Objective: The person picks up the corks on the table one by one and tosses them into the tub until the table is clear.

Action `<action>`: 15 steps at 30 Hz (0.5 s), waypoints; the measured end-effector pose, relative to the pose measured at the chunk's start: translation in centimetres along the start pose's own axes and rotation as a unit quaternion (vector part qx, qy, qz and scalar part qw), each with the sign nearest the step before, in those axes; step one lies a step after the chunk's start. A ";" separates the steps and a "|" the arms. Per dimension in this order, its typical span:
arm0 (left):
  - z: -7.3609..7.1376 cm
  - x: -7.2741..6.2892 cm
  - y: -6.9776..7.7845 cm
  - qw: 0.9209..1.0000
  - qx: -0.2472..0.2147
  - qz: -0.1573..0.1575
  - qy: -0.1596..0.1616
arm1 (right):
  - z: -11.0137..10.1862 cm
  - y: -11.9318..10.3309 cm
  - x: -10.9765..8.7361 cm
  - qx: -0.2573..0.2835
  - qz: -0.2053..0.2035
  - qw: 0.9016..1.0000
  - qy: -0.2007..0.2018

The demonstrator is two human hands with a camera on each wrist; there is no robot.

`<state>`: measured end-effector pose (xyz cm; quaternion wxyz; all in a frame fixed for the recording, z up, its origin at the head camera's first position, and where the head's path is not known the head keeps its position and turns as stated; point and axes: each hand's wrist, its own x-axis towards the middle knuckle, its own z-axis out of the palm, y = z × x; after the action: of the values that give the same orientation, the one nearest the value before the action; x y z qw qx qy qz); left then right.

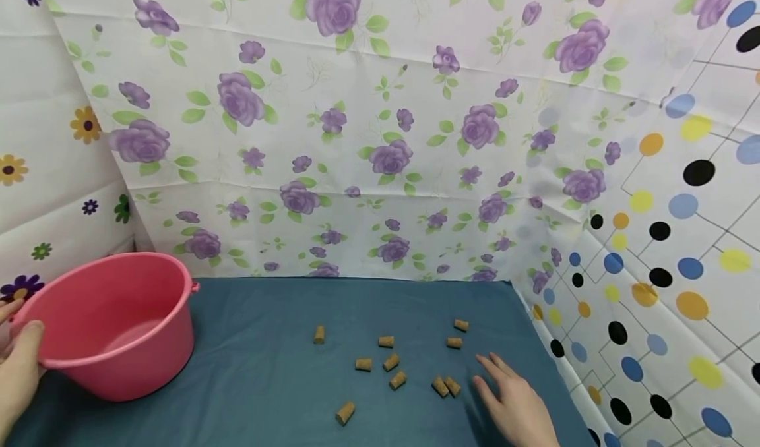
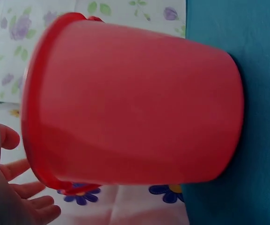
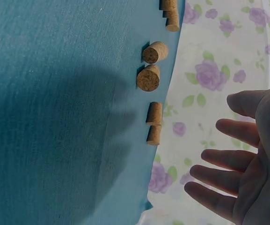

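Note:
A pink bucket (image 1: 148, 368) stands upright at the left of the blue cloth, its inside bare in the head view. At its left rim is my left hand (image 1: 20, 361), thumb and fingers spread; in the left wrist view the fingers (image 2: 29, 190) look loosely extended beside the rim, and contact is hard to tell. On the right, my right hand (image 1: 515, 401) hovers above the cloth with its fingers apart and nothing in them. Nearest to it lies a pair of corks (image 1: 446, 386). Several more corks lie scattered, among them a cork (image 1: 345, 413) toward the front.
Blue cloth (image 1: 255, 368) covers the table. Behind it hangs a white sheet (image 1: 356, 236) with purple roses. A dotted sheet (image 1: 653, 341) closes off the right side, and a flowered sheet (image 1: 53, 203) the left, close to the bucket.

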<state>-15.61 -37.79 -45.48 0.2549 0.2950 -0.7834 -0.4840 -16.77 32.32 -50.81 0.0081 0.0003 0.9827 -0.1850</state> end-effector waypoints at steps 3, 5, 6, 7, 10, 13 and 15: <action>0.0 0.1 -0.2 1.000 0.017 -0.003 0.013 | 0.1 -0.1 0.0 0.007 -0.003 1.000 -0.003; 0.2 0.4 -0.7 0.999 0.024 -0.003 0.024 | 0.1 -0.1 0.0 0.011 -0.005 1.000 -0.005; 0.3 0.5 -0.8 0.999 0.025 -0.009 0.027 | 0.2 -0.1 0.0 0.012 -0.006 1.000 -0.005; 0.4 0.6 -0.9 0.999 0.025 -0.013 0.025 | 0.2 -0.1 -0.1 0.013 -0.006 1.000 -0.004; 0.6 0.8 -1.2 0.999 0.025 -0.023 0.017 | 0.2 -0.1 -0.1 0.015 -0.008 1.000 -0.001; 0.7 1.5 -1.7 0.999 0.016 -0.035 0.009 | 0.2 -0.2 -0.2 0.016 -0.011 1.000 0.002; 0.5 2.1 -2.1 0.998 0.012 -0.059 -0.013 | 0.3 -0.2 -0.2 0.018 -0.012 1.000 0.001</action>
<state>-16.97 -39.77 -47.36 0.2122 0.3371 -0.7736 -0.4929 -16.55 32.03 -50.98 0.0053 -0.0114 0.9792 -0.2025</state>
